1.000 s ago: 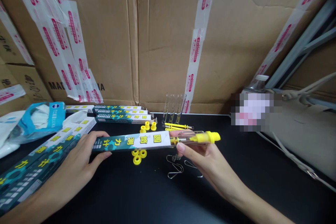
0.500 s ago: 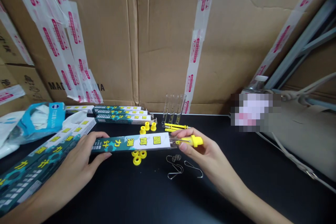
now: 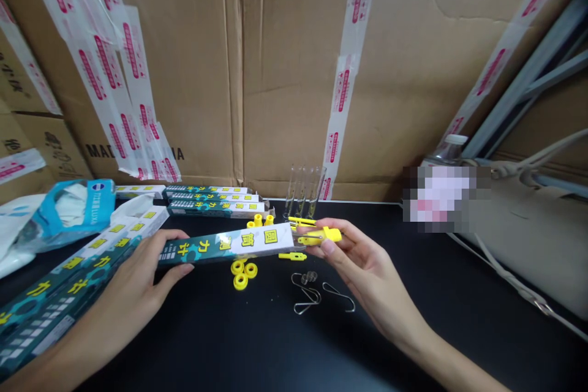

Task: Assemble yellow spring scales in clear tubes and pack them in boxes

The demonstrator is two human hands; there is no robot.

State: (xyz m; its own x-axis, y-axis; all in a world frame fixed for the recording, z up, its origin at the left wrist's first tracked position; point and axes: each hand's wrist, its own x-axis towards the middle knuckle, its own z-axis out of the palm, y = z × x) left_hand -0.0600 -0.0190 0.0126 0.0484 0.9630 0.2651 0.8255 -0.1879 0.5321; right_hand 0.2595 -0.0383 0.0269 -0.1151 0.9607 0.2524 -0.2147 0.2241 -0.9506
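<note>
Brown corrugated cardboard sheet standing behind bench, strips of white packing tape with pink print across it. Blue-and-white plastic bag far left. Grey metal frame bars at right.

This is looking like a stockroom: taped cardboard cartons are rising behind the black table, and stacked printed product boxes are lying on it just beyond the fingers.

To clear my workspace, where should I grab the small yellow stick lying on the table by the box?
Pinch the yellow stick at its middle, coming from above on the side nearest you. It lies flat and thin on the table, and the box in your left hand sits close behind it.
</note>
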